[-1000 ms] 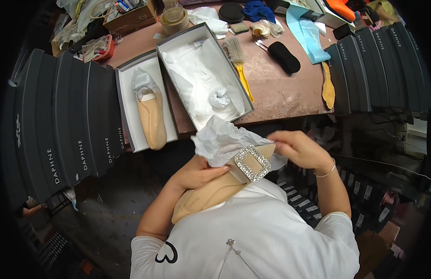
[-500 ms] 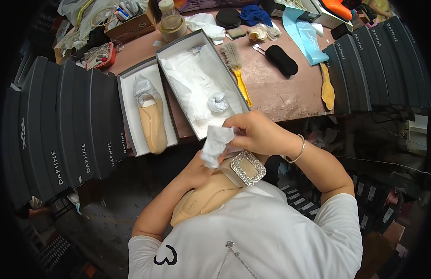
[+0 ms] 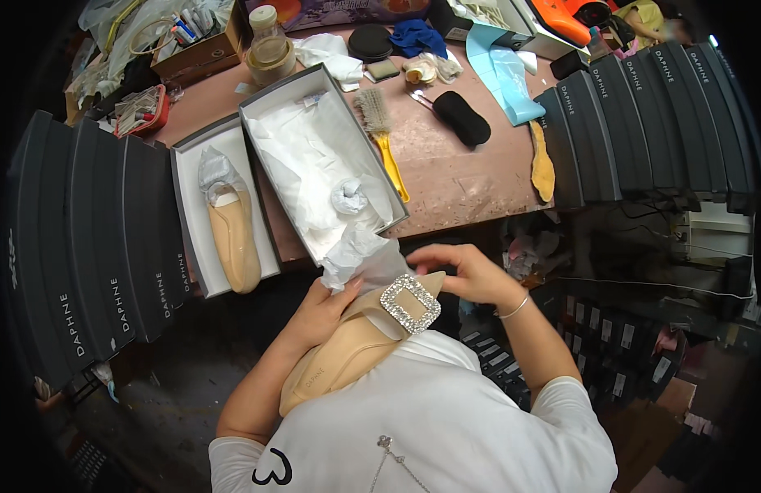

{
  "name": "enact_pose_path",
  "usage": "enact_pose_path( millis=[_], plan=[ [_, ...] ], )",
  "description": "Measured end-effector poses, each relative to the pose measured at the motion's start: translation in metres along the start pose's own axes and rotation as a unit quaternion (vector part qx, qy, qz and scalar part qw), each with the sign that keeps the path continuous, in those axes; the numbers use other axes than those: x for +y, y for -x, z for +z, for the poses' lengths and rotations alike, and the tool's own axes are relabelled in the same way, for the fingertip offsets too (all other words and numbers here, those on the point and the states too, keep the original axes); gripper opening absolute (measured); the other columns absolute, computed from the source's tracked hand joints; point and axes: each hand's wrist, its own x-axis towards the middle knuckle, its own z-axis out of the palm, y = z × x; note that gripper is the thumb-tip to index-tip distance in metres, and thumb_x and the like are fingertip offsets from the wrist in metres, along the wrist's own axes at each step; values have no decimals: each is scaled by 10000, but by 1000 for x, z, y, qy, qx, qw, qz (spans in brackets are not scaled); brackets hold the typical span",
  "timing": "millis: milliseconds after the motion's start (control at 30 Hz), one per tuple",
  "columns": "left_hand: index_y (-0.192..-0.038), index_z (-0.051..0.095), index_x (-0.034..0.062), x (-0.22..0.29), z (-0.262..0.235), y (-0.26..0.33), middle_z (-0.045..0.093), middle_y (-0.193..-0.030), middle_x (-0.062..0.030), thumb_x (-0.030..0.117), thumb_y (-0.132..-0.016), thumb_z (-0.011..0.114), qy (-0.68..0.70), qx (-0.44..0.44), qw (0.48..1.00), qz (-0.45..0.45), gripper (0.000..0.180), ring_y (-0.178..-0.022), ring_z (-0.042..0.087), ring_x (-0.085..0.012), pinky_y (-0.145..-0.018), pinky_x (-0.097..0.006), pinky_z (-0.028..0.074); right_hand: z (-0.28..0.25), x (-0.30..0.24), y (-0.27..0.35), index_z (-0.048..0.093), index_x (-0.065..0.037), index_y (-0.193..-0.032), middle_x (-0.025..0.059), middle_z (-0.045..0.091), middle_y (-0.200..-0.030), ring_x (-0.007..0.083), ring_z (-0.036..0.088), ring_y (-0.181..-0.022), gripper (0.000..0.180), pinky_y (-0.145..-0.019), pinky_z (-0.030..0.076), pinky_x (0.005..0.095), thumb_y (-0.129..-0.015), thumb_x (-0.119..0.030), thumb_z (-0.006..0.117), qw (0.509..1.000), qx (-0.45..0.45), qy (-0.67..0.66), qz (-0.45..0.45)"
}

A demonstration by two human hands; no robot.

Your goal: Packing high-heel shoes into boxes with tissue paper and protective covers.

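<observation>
White paper [image 3: 360, 256] is spreading wider now, the beige shoe [image 3: 348, 349] staying unwrapped — left hand [image 3: 320, 314] clasping it, right hand [image 3: 467, 275] curling toe-side, hold unclear.

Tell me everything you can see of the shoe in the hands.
The beige shoe looks smooth and leathery, with a pointed toe and a sparkling, stone-set rectangular buckle. Its opening faces the camera; the toe points up-right, the heel down-left, by the white shirt. The left hand grips its side; the right hand is at the toe, contact unclear.
</observation>
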Motion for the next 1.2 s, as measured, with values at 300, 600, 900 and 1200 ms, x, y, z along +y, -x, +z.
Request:
enact_pose_path(
  millis=[300, 600, 900, 1200],
  plan=[
    [-1395, 394, -38, 9, -4, -6, 590, -1234, -120, 251, -996, 456, 49, -116, 992, 16, 497, -1163, 560, -191, -1017, -311, 414, 17, 1, 30, 477, 7, -1316, 143, 576, -1244, 199, 578, -1099, 555, -960, 450, 316, -819, -110, 695, 996, 65, 37, -56],
    [-1361, 429, -15, -4, -16, 0, 545, -1296, -108, 318, -989, 505, 77, -132, 988, -4, 505, -1191, 518, -180, -1034, -340, 394, 46, 10, 19, 588, -1, -1016, 6, 622, -830, 32, 530, -775, 121, -702, 463, 211, -951, -74, 516, 989, 141, -28, 39],
    [-1420, 417, 40, 18, -2, 1, 520, -1347, -88, 39, -930, 555, -82, -179, 979, 53, 509, -1222, 492, -147, -1049, -301, 375, 33, -24, 49, 568, 5, -989, 107, 623, -776, 172, 606, -689, 121, -658, 487, 290, -913, -88, 584, 989, 124, 81, 27],
    [-1433, 400, 49, 21, -8, 6, 495, -1389, -101, 12, -925, 500, -126, -127, 978, 112, 519, -1249, 482, -162, -1052, -290, 376, 26, -74, -8, 644, -103, -915, 27, 566, -903, 235, 544, -1024, 223, -994, 381, 448, -693, -114, 661, 843, 73, 395, -359]
  ],
)
